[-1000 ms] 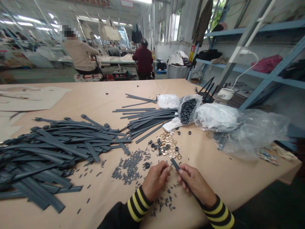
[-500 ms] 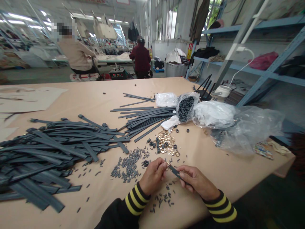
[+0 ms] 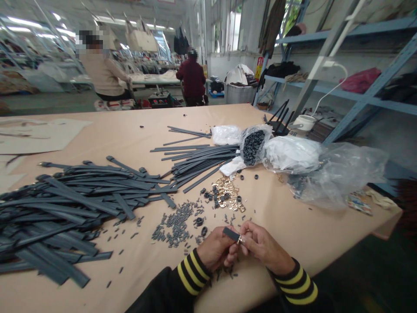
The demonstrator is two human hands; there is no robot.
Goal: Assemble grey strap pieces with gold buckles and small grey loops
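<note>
A short dark grey strap (image 3: 230,234) is held between my two hands above the table's near side. My left hand (image 3: 213,251) is closed around it from below, fingers curled, while the strap's flat end lies over the fingers. At the strap's other side, my right hand (image 3: 269,248) pinches a small gold buckle (image 3: 240,239), mostly covered by the fingertips. Just beyond the hands is a heap of gold buckles (image 3: 230,189) mixed with black loops. Small dark grey pieces (image 3: 177,224) lie scattered left of my left hand, and a few black loops (image 3: 199,221) rest close by.
A big pile of dark straps (image 3: 81,195) covers the table's left. More thin strips (image 3: 202,165) lie farther back, beside a plastic bag of black loops (image 3: 254,148) and white plastic bags (image 3: 293,154). Blue shelving (image 3: 374,93) stands right; two people sit working beyond the table.
The strap has been turned round: its buckle was at my left fingers and is now at my right. Both hands have come closer together and lower. A black loop near my left hand is now uncovered.
</note>
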